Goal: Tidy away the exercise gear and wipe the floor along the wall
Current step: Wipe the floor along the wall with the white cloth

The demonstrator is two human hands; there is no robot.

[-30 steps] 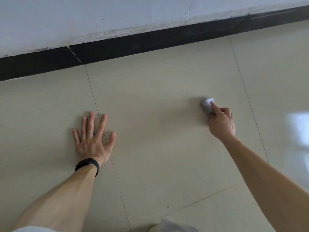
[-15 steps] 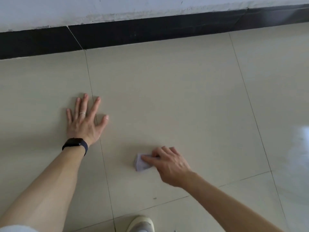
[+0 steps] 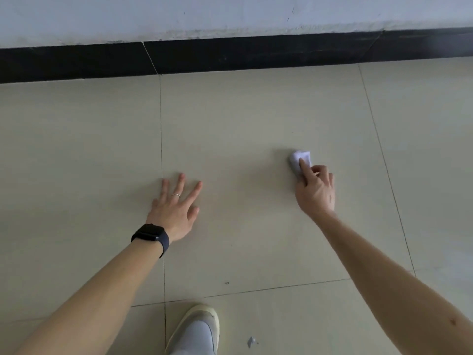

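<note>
The right hand (image 3: 316,193) holds a small wad of white cloth (image 3: 298,160) down on the tiled floor (image 3: 243,124), right of centre and well short of the black skirting board (image 3: 256,53) under the far wall (image 3: 230,14). Its grip is narrow and closed on the wad: the forefinger lies stretched over the top and the other fingers are curled in behind. The thumb is hidden, so I cannot tell how it sits. The left hand (image 3: 176,208), wearing a ring (image 3: 175,195) and a dark watch (image 3: 151,237), rests flat on the floor with its fingers spread, holding nothing, apparently as a prop.

The wad looks light, soft and crumpled, so it should give under pressure and slide easily on the glossy tile. It probably handles best pinned from above with a finger across its middle, since a loose hold at the edge could let it unfold or slip out.

A dark speck (image 3: 226,283) and a pale scrap (image 3: 252,342) lie on the near floor, beside a shoe (image 3: 197,329). No exercise gear is in view.
</note>
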